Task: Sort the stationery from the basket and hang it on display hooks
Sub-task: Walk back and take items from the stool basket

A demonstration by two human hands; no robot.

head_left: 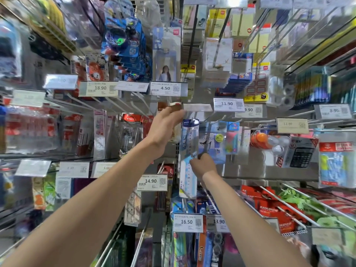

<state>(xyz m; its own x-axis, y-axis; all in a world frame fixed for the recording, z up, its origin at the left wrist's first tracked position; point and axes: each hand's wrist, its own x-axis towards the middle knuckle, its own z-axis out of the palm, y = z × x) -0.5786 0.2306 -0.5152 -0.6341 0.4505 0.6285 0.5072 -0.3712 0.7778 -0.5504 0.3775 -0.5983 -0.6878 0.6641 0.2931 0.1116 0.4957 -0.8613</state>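
The ruler pack (pixel 189 157) is upright before the rack (pixel 269 170), left hand (pixel 165 128) at its top left, right hand (pixel 204 166) at its right edge. A calculator (pixel 300 156) hangs well right.

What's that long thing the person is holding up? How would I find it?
Look at the middle of the wall of hooks, just under the 4.50 price tag. Below the left hand, the right hand grips a long, narrow clear packet with blue ends and ruler markings. Its neighbours are shorter and wider, like the whale pack beside it.

Display rack (pixel 250 170) hung with stationery packs (pixel 125 45), price tags (pixel 165 88), seemingly a calculator (pixel 301 157)
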